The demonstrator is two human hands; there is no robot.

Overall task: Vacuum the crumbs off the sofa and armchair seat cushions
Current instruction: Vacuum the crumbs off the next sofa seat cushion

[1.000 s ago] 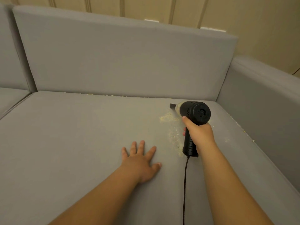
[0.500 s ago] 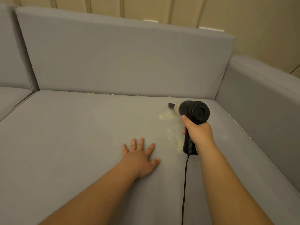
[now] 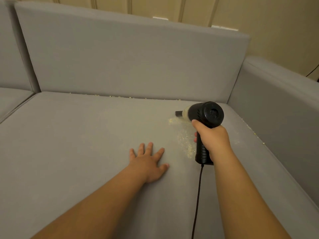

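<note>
Firmly, a black handheld vacuum (image 3: 205, 118) is held by its handle in the right hand (image 3: 211, 138), the fingers curled round it; its nozzle (image 3: 178, 113) is pointed away from that grip, down at the grey seat cushion (image 3: 77, 144); pale crumbs (image 3: 185, 142) are scattered just left of the grip and beneath the nozzle; a black cord (image 3: 197, 200) hangs below the handle; the left hand (image 3: 148, 163) is pressed flat, fingers spread, on the cushion, left of the vacuum.
</note>
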